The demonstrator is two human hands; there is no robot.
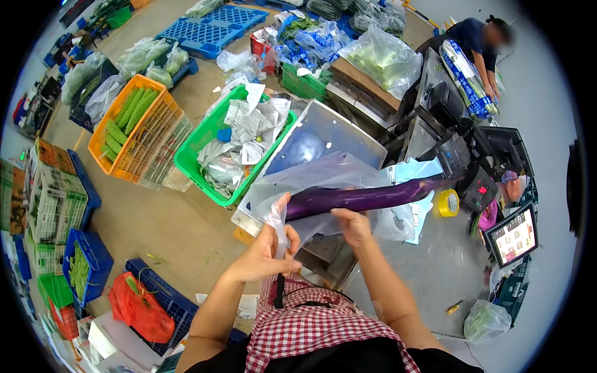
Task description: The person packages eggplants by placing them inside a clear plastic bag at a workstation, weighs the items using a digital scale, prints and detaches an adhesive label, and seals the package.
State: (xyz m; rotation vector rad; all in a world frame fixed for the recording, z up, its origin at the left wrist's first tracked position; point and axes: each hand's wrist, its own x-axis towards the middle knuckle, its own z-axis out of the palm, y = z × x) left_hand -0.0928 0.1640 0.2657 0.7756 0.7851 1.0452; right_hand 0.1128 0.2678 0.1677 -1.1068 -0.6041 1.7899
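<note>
A long purple eggplant (354, 199) lies crosswise before me, its left end inside a clear plastic bag (336, 168) and its stem end pointing right. My left hand (275, 247) grips the bunched edge of the bag at the eggplant's left end. Under the middle of the eggplant, my right hand (355, 227) supports it with the fingers, partly hidden behind it. Below the bag is a metal weighing platform (343, 126) with white specks on its surface. Light blue label sheets (422, 207) show beyond the bag at the right.
A green crate (224, 198) of crumpled paper stands left of the platform, near an orange crate (140, 158) of bitter melons. Yellow tape (448, 203), a screen (511, 235) and a small yellow tool (454, 307) are on the right. Another person (475, 42) bends over at upper right.
</note>
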